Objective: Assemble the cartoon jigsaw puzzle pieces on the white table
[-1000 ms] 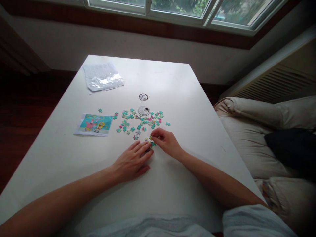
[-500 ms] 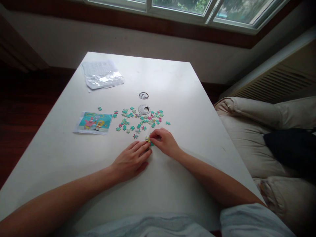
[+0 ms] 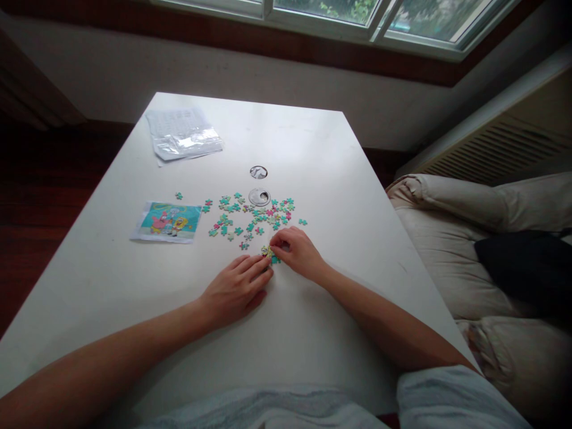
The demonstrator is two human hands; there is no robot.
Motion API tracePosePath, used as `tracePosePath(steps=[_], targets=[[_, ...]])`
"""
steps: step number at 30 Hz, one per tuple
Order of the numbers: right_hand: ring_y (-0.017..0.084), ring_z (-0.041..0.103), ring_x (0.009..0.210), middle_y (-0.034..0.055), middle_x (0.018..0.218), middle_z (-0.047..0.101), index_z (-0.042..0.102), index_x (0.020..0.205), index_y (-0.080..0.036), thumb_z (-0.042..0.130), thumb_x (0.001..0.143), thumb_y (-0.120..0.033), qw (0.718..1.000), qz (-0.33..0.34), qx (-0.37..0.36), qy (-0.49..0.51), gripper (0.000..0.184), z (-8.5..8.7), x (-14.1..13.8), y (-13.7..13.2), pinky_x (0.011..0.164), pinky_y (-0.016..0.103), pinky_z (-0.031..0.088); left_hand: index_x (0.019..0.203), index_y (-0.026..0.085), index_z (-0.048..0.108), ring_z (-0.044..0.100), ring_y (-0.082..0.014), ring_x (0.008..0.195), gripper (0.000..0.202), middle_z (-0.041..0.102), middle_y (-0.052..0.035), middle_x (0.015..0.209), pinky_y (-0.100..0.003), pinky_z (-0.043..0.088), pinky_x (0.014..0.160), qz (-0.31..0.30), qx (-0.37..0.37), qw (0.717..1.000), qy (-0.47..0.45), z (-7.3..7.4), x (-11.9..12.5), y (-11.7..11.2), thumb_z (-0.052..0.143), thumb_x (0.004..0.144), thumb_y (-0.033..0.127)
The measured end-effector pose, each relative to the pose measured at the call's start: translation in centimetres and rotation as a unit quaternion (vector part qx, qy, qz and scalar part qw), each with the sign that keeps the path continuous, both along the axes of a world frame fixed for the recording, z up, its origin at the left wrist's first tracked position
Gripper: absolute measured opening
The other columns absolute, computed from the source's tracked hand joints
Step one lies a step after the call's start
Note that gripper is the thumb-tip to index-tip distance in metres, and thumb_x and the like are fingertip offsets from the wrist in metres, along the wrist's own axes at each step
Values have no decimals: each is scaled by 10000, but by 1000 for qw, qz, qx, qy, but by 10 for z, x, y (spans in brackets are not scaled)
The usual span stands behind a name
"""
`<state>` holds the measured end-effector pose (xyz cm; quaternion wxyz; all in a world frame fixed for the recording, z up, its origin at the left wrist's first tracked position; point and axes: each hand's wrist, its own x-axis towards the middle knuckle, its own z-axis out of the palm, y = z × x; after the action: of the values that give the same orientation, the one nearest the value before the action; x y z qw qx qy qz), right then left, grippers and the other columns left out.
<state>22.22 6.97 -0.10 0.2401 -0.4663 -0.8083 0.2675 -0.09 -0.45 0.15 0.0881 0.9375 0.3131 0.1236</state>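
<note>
- Cluster of small yellow-and-teal cardboard puzzle pieces lies between the hands on the white tabletop.
- Left hand: fingers flat, slightly spread, tips at the cluster's edge, likely steadying it.
- Right hand: thumb and forefinger seem to pinch its yellow part, probably for precision.
- Loose teal-and-pink pieces lie beyond, within reach.
- Colourful printed paper picture lies leftward, readable upright.

Daylight enters through a white-framed sliding window with greenery outside, above dark wood trim and a dim pale wall. A curtain hangs left over the reddish-brown wooden floor. A glossy white table stands beside a beige cushioned sofa, near a slatted panel.
</note>
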Motion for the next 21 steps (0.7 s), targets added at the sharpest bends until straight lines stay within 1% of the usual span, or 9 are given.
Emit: tracePosePath(steps=[5, 7, 11, 13, 17, 21], targets=[[162, 550, 777, -3, 764, 667, 676, 772, -212, 697, 822, -122, 1000, 1, 6, 8, 104, -1, 0, 1, 796, 314, 415, 1337, 155, 571, 482, -284, 1371, 362, 531, -137, 1489, -479, 386, 1169, -2, 2, 1000, 2, 0, 0, 0, 501, 999, 264], [160, 557, 777, -2, 767, 669, 688, 789, -213, 695, 831, -139, 1000, -2, -10, 19, 85, -1, 1, 1, 779, 306, 423, 1339, 153, 570, 485, -286, 1367, 364, 532, -136, 1489, -478, 388, 1166, -4, 5, 1000, 3, 0, 0, 0, 499, 1001, 266], [143, 567, 739, -11, 751, 659, 711, 837, -212, 677, 845, -146, 997, 7, -63, 39, 74, 0, 3, 1, 720, 278, 426, 1338, 153, 574, 490, -286, 1362, 362, 533, -134, 1488, -472, 386, 1162, -3, 8, 1000, 8, 1, 0, 0, 490, 1006, 270], [141, 566, 738, -12, 754, 660, 709, 833, -210, 672, 846, -131, 997, 18, -68, 38, 88, 1, 4, 2, 724, 275, 424, 1332, 153, 579, 493, -285, 1358, 356, 538, -133, 1483, -468, 386, 1160, -2, 10, 1000, 9, 2, 0, 0, 486, 1009, 270], [156, 549, 783, -3, 768, 663, 689, 823, -210, 657, 879, -120, 998, 50, -17, 25, 111, 3, 3, 3, 779, 293, 416, 1347, 158, 573, 492, -284, 1359, 368, 539, -131, 1483, -473, 376, 1164, -1, 8, 1000, 5, 1, 0, 0, 487, 1012, 283], [180, 531, 836, 26, 824, 654, 676, 845, -208, 640, 924, -168, 996, 78, 31, -1, 96, 2, 2, 3, 831, 325, 411, 1345, 158, 574, 493, -286, 1357, 370, 532, -136, 1486, -471, 373, 1165, -1, 5, 1000, 7, 1, 0, 0, 492, 1009, 290]])
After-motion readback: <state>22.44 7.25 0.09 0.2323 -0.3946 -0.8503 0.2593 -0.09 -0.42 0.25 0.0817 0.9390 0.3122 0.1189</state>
